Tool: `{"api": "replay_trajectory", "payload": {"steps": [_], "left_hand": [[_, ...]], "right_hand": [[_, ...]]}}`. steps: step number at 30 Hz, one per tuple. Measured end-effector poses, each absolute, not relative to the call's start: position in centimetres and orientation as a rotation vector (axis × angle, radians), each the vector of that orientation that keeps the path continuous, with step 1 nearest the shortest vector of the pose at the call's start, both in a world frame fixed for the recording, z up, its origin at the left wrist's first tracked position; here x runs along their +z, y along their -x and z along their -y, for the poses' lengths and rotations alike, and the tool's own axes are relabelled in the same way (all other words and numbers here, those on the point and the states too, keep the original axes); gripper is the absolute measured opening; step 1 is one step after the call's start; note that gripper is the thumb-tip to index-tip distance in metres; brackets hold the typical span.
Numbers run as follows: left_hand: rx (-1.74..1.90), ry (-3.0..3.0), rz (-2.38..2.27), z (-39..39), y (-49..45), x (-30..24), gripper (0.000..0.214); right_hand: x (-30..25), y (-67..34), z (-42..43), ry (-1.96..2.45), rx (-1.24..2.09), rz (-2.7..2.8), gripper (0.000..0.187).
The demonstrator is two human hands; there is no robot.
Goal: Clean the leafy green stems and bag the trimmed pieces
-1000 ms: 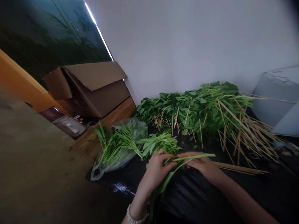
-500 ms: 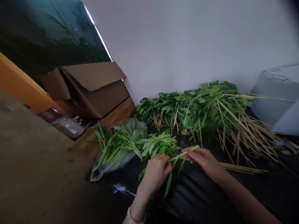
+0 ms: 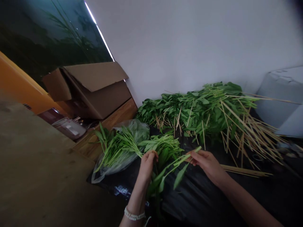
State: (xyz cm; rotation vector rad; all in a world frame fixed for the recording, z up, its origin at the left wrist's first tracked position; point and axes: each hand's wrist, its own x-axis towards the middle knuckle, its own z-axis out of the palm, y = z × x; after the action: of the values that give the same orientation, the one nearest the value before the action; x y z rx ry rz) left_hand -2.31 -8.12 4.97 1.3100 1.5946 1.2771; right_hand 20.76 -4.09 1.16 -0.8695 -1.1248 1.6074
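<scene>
In my right hand (image 3: 204, 160) a leafy green stem (image 3: 180, 161) is pinched near its cut end, its long leaves drooping to the left over the black plastic sheet (image 3: 196, 198). My left hand (image 3: 147, 162), a beaded bracelet at its wrist, is closed beside a small heap of picked greens (image 3: 167, 145). Its fingers curl away from me, so whatever they grip, if anything, is hidden. Left of this hand, more greens (image 3: 120, 148) lie on a clear plastic bag (image 3: 106, 173).
A long pile of leafy greens (image 3: 189, 110) lies along the wall, with many thin sticks (image 3: 255, 135) at its right. More sticks (image 3: 246, 171) lie behind my right forearm. An open cardboard box (image 3: 104, 97) stands on a wooden surface (image 3: 123, 110) at left.
My left hand has let go of the stem and moved left toward the heap of greens. My right hand stays nearly in place, still pinching the stem, whose leaves now hang free.
</scene>
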Motion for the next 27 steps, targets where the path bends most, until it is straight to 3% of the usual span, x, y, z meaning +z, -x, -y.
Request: {"api": "replay_trajectory", "payload": {"steps": [10,18,27], "left_hand": [[1.100,-1.725,-1.688,9.3,0.8,8.3,0.028],[0.719,-2.149,-1.693,9.9,-2.9,6.4,0.014],[0.568,-2.283,-1.766,10.0,-2.8,6.1,0.017]], "right_hand": [[1.4,-20.7,4.0,1.018,1.538,1.210,0.043],[1.1,-20.6,4.0,1.005,1.527,1.315,0.041],[1.4,-20.8,3.9,0.957,1.614,1.225,0.040]]}}
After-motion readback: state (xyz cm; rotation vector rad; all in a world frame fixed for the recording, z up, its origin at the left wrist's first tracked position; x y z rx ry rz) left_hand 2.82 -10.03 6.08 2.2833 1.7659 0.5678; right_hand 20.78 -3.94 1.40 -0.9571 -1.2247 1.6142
